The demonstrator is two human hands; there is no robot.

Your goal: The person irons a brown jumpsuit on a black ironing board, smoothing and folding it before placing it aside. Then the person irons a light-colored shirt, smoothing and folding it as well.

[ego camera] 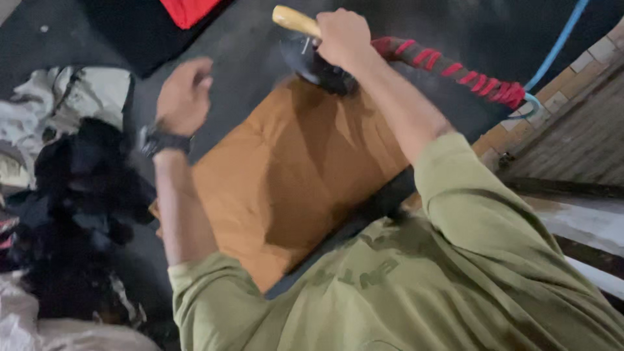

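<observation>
Nearest to us, our olive sleeves frame the brown cloth (292, 175), which lies folded flat on the dark desk (247, 58). Our right hand (342, 36) has its grip wrapped fully around the wooden handle (294, 19) of the black iron (318, 65), which sits on the cloth's far edge. Our left hand (184, 96) hangs curled into a loose fist above the desk, just left of the cloth, holding nothing.

We judge this to be mid-pressing; the next stroke calls for a flat, steady glide back toward us, kept inside the cloth's edges. To the left a pile of dark and white garments (71, 195) crowds the desk. Beyond the iron, its red-wrapped hose (455, 71) trails right, so open room lies mostly ahead.
</observation>
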